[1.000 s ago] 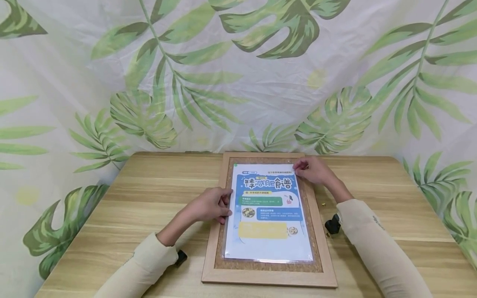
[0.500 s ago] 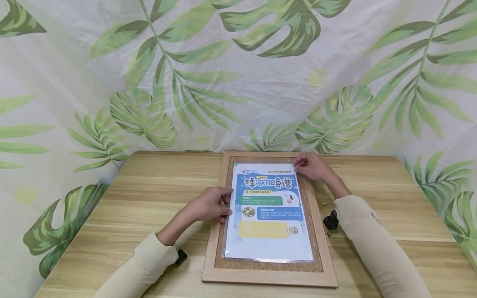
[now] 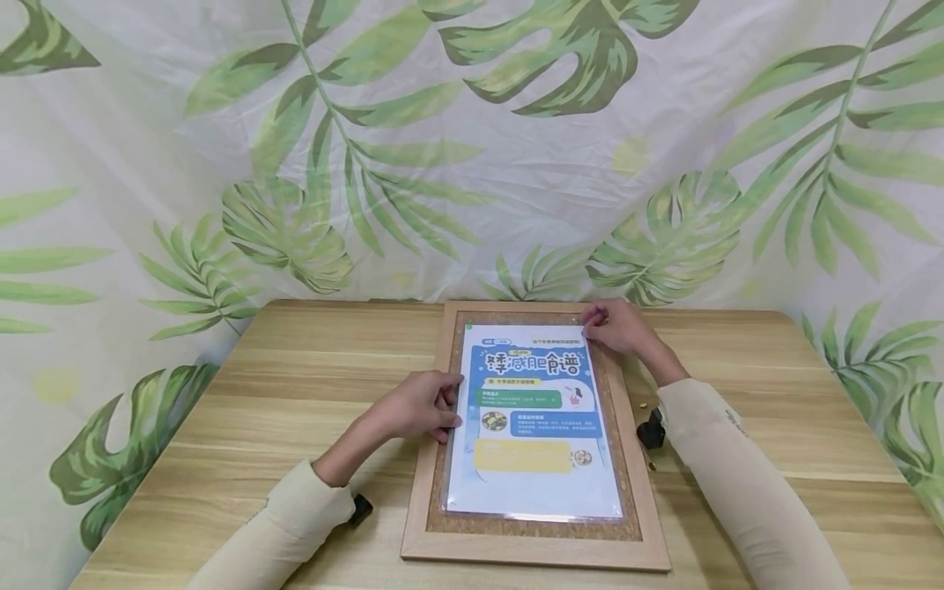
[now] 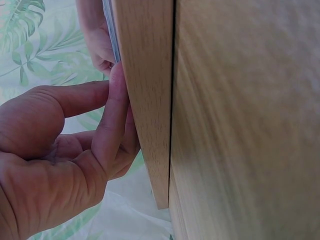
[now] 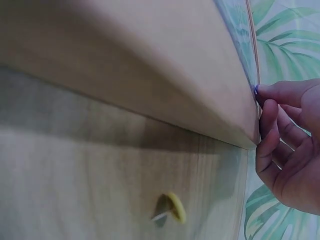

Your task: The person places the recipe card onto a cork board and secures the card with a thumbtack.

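A laminated poster [image 3: 534,492] lies on a wood-framed cork board [image 3: 534,551], flat on the table. A green thumbtack [image 3: 468,327] sits at the poster's upper left corner. My left hand [image 3: 415,404] rests its fingertips on the poster's left edge; in the left wrist view the fingers [image 4: 117,105] lie extended against the frame. At the upper right corner my right hand [image 3: 619,326] has its thumb and curled fingers together. A tiny purple-blue thumbtack head [image 5: 256,89] shows at the thumb tip in the right wrist view; its pin is hidden.
Loose on the wooden table [image 3: 310,369], right of the board, are small brass-coloured tacks [image 3: 643,406]; the right wrist view shows one yellow tack [image 5: 175,207] lying on its side. A leaf-print curtain [image 3: 413,164] hangs behind the table. Dark wrist cameras [image 3: 360,510] sit below the cuffs.
My right hand has shifted very slightly up at the poster's corner, its forearm drawing a little left. The left hand, poster and board keep their places; the view itself wobbles slightly.
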Action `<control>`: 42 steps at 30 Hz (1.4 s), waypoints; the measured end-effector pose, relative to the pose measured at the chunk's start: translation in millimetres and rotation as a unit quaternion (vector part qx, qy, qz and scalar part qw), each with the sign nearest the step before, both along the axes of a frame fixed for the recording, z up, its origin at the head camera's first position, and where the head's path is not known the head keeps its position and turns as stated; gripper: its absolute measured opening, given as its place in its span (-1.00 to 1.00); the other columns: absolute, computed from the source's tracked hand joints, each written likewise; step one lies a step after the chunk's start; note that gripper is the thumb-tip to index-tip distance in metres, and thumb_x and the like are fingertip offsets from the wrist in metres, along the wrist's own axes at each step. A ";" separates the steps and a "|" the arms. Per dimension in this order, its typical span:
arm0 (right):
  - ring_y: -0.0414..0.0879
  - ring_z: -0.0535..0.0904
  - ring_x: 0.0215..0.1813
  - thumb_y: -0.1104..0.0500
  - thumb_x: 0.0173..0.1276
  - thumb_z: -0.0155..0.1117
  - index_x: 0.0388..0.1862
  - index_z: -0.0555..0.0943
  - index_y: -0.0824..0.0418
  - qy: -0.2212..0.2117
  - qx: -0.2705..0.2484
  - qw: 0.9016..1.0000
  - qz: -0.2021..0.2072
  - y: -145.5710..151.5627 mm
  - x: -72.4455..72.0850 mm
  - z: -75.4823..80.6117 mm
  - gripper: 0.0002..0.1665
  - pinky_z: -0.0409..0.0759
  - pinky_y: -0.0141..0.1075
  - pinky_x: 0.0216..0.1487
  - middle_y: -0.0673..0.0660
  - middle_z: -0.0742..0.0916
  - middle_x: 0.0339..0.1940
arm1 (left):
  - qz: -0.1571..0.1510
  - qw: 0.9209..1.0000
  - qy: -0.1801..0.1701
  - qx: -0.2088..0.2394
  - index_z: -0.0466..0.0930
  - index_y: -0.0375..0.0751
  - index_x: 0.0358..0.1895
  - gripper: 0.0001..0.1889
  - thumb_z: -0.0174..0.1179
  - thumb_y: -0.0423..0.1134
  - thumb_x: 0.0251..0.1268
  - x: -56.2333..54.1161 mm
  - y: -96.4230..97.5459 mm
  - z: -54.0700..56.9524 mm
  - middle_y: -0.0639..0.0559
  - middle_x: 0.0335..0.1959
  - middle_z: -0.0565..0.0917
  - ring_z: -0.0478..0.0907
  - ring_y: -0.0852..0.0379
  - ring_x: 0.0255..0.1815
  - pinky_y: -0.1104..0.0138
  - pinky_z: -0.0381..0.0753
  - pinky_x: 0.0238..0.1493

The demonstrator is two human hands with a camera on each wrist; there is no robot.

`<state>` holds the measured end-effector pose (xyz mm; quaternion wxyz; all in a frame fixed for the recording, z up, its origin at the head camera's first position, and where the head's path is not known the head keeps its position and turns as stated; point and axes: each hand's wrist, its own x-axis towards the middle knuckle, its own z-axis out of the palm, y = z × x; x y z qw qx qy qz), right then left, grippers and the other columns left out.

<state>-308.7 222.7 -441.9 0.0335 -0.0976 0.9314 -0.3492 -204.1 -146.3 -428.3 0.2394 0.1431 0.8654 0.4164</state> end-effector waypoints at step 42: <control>0.05 0.59 -0.04 0.25 0.49 0.37 0.11 0.73 0.36 -0.045 -0.019 0.999 0.004 1.5 -8.7 2.7 -0.70 0.53 -0.32 -0.07 0.26 0.75 -0.07 | 0.006 1.000 -0.001 0.003 0.30 -0.51 0.59 -0.23 0.38 -0.60 0.32 7.7 -0.2 4.0 -0.18 -0.18 0.59 0.70 0.06 -0.45 0.25 0.88 -0.41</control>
